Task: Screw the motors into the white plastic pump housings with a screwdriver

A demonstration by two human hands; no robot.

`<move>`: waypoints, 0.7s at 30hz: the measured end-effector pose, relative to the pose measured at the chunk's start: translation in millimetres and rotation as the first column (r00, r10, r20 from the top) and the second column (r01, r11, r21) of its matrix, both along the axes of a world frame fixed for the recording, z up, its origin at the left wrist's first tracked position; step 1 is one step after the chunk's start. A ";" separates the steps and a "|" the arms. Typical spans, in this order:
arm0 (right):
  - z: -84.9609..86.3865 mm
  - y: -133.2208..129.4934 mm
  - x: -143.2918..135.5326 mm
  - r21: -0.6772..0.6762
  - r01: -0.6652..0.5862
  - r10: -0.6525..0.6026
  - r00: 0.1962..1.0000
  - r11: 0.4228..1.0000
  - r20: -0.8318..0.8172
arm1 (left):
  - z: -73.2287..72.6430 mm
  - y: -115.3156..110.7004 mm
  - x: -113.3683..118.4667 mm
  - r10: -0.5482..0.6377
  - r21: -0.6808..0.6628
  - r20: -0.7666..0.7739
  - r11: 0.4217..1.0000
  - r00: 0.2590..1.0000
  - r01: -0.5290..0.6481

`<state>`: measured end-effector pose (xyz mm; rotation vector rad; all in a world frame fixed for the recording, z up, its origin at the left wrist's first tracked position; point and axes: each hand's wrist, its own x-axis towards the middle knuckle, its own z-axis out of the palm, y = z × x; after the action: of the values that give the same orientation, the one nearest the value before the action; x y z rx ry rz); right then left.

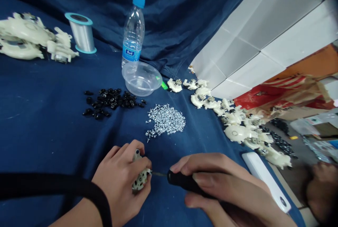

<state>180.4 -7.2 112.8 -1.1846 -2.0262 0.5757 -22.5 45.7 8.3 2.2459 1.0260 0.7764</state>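
Observation:
My left hand [121,181] is wrapped round a small round motor-like part [140,179] with a slotted metal face; my fingers hide much of it. In my right hand [221,181] is a screwdriver [182,181] with a black handle. Its thin shaft points left, and the tip meets the edge of the held part, near a small bright spot that may be a screw. Beyond my hands lies a heap of small silver screws [167,119]. Left of the screws are small black plastic pieces [113,99] in a loose pile.
A clear plastic bowl [142,86] stands before a water bottle [133,33]. A wire spool [82,33] and cream plastic housings [29,33] sit at the far left. More cream housings [237,132] line the right edge, by a long white object [265,181] and a tiled wall [243,40].

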 end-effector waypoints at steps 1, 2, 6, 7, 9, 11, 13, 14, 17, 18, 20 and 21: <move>-1.1 0.7 1.9 0.019 -0.014 0.014 1.000 1.000 0.012 | 0.1 0.0 0.2 0.004 0.001 0.000 1.000 1.000 -0.004; -2.2 1.2 3.4 0.045 -0.028 0.027 0.999 0.999 0.021 | 0.0 -0.1 0.5 0.004 0.000 -0.001 1.000 1.000 -0.004; -6.4 -0.4 4.1 0.082 -0.053 0.056 0.998 0.995 -0.032 | -1.1 -0.7 1.1 0.003 -0.028 -0.014 1.000 1.000 -0.003; -7.3 -1.0 3.2 0.068 -0.034 0.038 0.997 0.997 -0.069 | -1.6 -0.7 1.1 0.007 -0.035 -0.010 0.999 1.000 -0.007; -8.7 -0.3 0.5 0.038 -0.014 0.020 0.991 0.999 -0.136 | -2.4 -0.5 1.0 0.008 -0.040 0.005 0.999 1.000 -0.008; -9.4 3.3 -2.3 0.052 -0.046 0.055 0.978 0.998 -0.202 | -2.7 -0.2 0.6 0.000 -0.038 0.012 0.999 1.000 0.000; -9.6 8.0 -4.5 0.118 -0.067 0.097 0.959 0.991 -0.266 | -2.6 0.0 0.2 -0.013 -0.045 0.004 0.999 1.000 0.013; -9.7 9.9 -5.1 0.148 -0.051 0.091 0.956 0.988 -0.279 | -2.5 -0.1 -0.1 -0.021 -0.052 -0.003 0.998 1.000 0.021; -10.6 10.6 -5.9 0.183 -0.005 0.041 0.980 0.983 -0.195 | -2.9 -0.9 -0.7 -0.024 -0.070 -0.012 0.997 1.000 0.023; -11.3 9.3 -6.1 0.180 -0.001 0.033 0.984 0.984 -0.175 | -3.2 -1.3 -0.9 -0.022 -0.076 -0.013 0.997 1.000 0.021; -13.3 5.4 -7.0 0.167 0.030 0.006 0.977 0.985 -0.214 | -3.9 -1.9 -1.1 -0.021 -0.089 -0.005 0.996 1.000 0.021; -14.4 3.2 -7.3 0.155 0.048 -0.008 0.968 0.987 -0.249 | -4.3 -2.0 -1.2 -0.022 -0.097 0.000 0.995 1.000 0.022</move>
<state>173.1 -4.0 98.5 -0.9917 -1.8041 0.5090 -23.7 43.6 4.0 2.1723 1.0156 0.7011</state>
